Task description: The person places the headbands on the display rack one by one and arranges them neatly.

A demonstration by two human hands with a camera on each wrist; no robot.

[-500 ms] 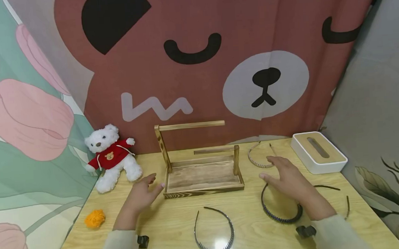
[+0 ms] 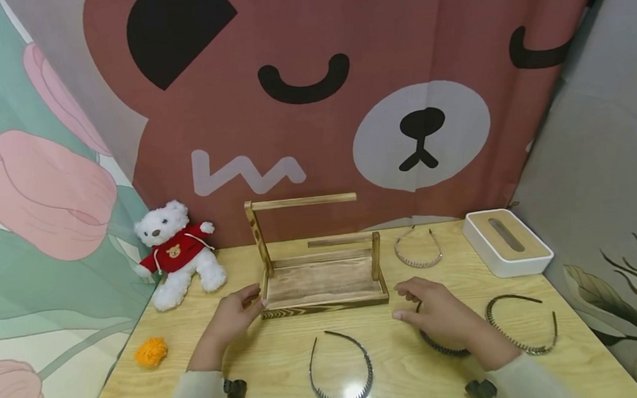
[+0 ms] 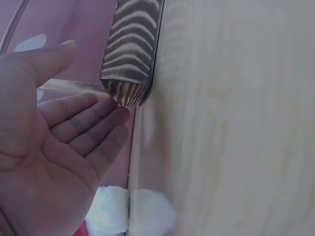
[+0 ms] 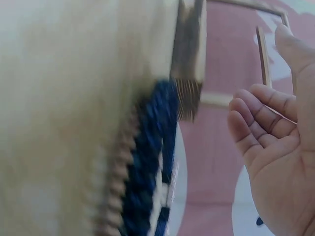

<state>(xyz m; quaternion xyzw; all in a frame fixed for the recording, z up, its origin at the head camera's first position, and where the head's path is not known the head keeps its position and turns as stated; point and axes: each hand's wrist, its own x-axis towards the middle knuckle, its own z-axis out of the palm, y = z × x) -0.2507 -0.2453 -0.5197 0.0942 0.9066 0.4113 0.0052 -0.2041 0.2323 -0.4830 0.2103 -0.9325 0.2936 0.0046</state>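
A wooden rack (image 2: 326, 307) with a shallow tray base and two crossbars stands mid-table. My left hand (image 2: 231, 322) is at its left front corner, thumb and fingers apart and relaxed. In the left wrist view, the fingertips come close to the rack's striped corner (image 3: 129, 59). Toward the rack's right front corner reaches my right hand (image 2: 437, 309), its fingers loosely bent around nothing. Below that hand lies a dark blue headband (image 2: 445, 349), partly hidden by it. A toothed dark headband (image 2: 370, 368) lies in front of the rack.
Another toothed headband (image 2: 534, 350) lies right of my right hand. Behind it are a pale beaded headband (image 2: 420, 264) and a white tissue box (image 2: 528, 264) with a wooden lid. On the left are a white teddy bear (image 2: 180, 252) in red and an orange scrunchie (image 2: 150, 352).
My right hand has moved left and nearer, from beside the pale headband toward the rack's right corner. My left hand has shifted slightly at the left corner. The rack stays put.
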